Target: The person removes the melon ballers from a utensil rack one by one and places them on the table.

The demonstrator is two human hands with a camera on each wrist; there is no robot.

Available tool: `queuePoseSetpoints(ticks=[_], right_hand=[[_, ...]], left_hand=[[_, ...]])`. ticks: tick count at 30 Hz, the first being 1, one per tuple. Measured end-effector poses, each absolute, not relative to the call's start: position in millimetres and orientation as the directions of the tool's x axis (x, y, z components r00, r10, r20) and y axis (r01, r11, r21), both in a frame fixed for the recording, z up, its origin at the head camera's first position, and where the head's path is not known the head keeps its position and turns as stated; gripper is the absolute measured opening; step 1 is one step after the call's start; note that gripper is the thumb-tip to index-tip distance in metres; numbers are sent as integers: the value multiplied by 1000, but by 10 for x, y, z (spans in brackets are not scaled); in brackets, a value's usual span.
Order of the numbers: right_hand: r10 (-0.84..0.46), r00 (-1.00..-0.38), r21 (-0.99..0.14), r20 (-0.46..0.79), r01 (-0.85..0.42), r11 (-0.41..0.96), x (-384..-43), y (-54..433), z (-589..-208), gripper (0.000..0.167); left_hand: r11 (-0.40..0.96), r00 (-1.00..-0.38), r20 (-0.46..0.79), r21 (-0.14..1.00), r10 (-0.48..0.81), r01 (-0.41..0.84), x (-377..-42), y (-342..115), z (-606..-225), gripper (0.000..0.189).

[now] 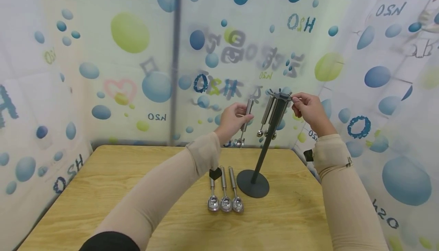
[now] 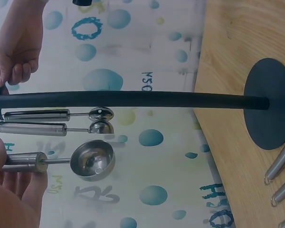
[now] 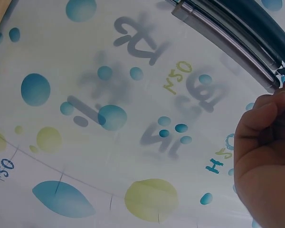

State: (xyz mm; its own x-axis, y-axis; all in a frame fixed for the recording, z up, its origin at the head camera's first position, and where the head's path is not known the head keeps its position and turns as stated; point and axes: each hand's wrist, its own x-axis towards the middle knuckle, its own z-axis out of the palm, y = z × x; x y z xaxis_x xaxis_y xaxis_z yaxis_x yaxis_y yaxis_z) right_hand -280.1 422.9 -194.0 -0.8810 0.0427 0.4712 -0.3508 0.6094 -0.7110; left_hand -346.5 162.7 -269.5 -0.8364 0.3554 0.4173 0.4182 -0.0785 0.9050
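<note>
My left hand [image 1: 234,118] grips a shiny metal scoop [image 2: 92,160] by its handle, and its round bowl hangs down just left of a dark utensil stand [image 1: 263,155]. At the stand's hooked top, my right hand [image 1: 310,112] pinches the end of one hook between thumb and fingers. Several similar scoops [image 1: 268,112] hang from the hooks beside the pole, bowls downward. In the right wrist view, the hanging handles [image 3: 228,47] reach up close to the fingertips.
Three more metal scoops [image 1: 225,203] lie side by side on the wooden table [image 1: 154,190], left of the stand's round base [image 1: 245,190]. Behind and along the sides hang pale curtains [image 1: 137,72] with printed dots.
</note>
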Motion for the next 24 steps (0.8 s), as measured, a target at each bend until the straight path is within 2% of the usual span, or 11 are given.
queuePoseSetpoints(ticks=[24], right_hand=[[38, -873, -720, 486, -375, 584, -2770, 4193, -1936, 26]], left_hand=[[-44, -859, 369, 924, 356, 379, -3567, 1272, -2944, 32]])
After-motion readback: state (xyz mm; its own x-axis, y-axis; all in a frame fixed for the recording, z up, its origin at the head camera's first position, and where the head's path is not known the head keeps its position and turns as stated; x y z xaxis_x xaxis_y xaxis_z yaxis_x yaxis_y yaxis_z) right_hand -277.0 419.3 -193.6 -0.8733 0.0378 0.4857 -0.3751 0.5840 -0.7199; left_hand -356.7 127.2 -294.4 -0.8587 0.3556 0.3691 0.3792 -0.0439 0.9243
